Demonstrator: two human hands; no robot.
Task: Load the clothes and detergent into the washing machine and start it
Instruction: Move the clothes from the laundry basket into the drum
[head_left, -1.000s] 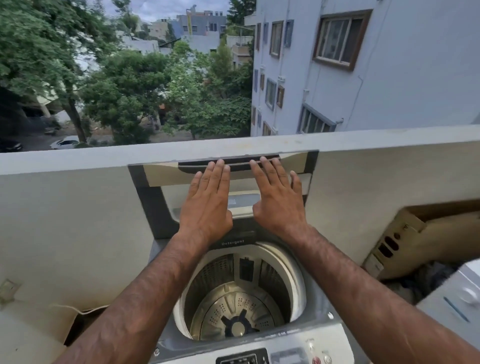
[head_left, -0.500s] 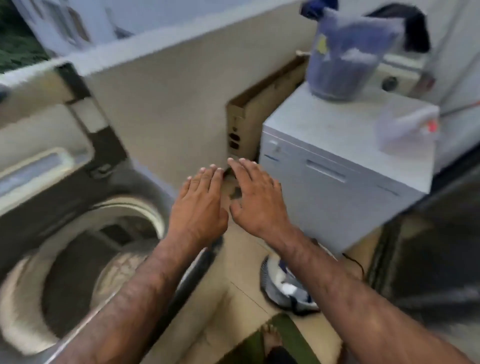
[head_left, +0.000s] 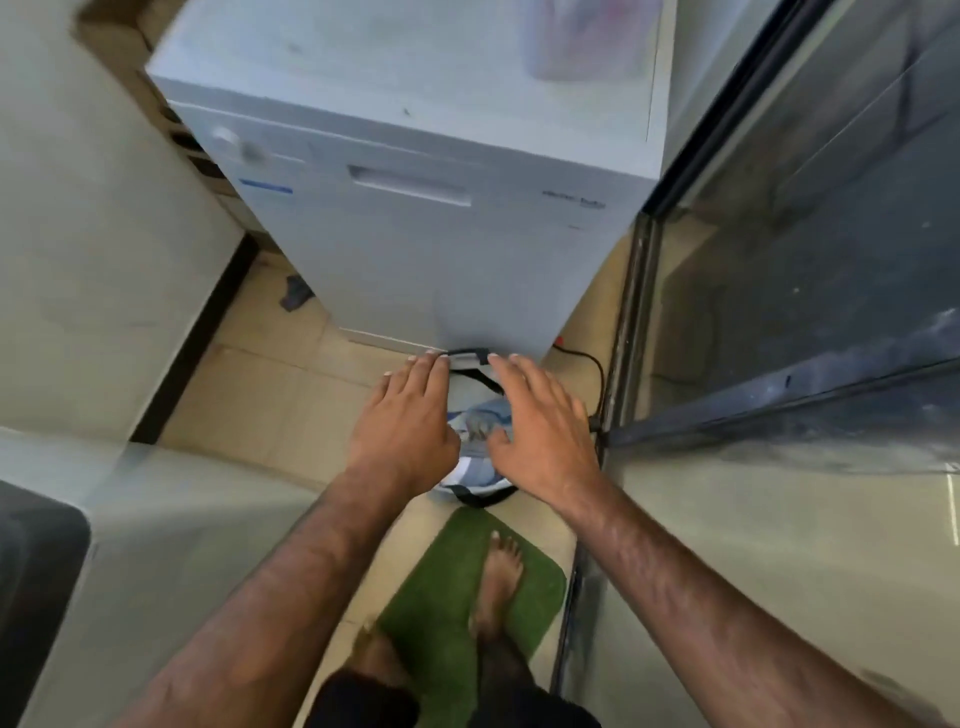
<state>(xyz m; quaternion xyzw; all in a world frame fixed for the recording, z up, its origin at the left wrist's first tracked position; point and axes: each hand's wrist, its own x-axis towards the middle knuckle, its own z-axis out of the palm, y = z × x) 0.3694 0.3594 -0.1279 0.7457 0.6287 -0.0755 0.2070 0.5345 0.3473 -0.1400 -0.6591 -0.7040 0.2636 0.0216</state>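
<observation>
A white laundry bag with black trim (head_left: 480, 493) stands on the tiled floor against a white appliance, with blue and white clothes (head_left: 480, 426) inside. My left hand (head_left: 405, 421) and my right hand (head_left: 540, 421) hover palm-down above the bag's two sides, fingers spread, holding nothing. The hands hide much of the bag. A corner of the washing machine (head_left: 41, 561) shows at the lower left. A blurred translucent detergent container (head_left: 582, 36) sits on top of the white appliance.
The white front-panel appliance (head_left: 415, 208) fills the middle ahead. A glass sliding door (head_left: 810, 260) runs along the right, a beige wall (head_left: 78, 234) along the left. My bare feet stand on a green mat (head_left: 457, 597). A black cable (head_left: 587, 364) lies by the door track.
The view has swung from the open washing machine drum to the right and down to the floor. Both hands left the lid and now hover over the laundry bag.
</observation>
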